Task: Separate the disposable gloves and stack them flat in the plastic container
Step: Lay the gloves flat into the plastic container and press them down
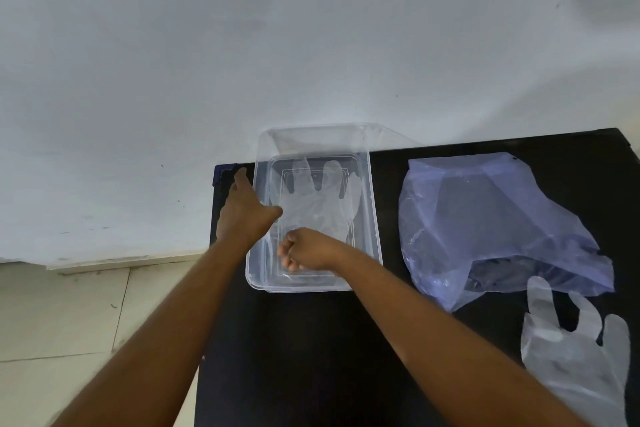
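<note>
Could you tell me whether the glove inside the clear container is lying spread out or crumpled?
Spread flat: the glove in the container shows separate fingers pointing toward the wall.

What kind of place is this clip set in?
Probably a plain indoor room, maybe a home: a black table pushed against a bare white wall, with a pale tiled floor beside it.

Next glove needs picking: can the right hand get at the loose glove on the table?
Probably yes: the glove lies uncovered beside the bag, and the right hand holds nothing visible.
</note>
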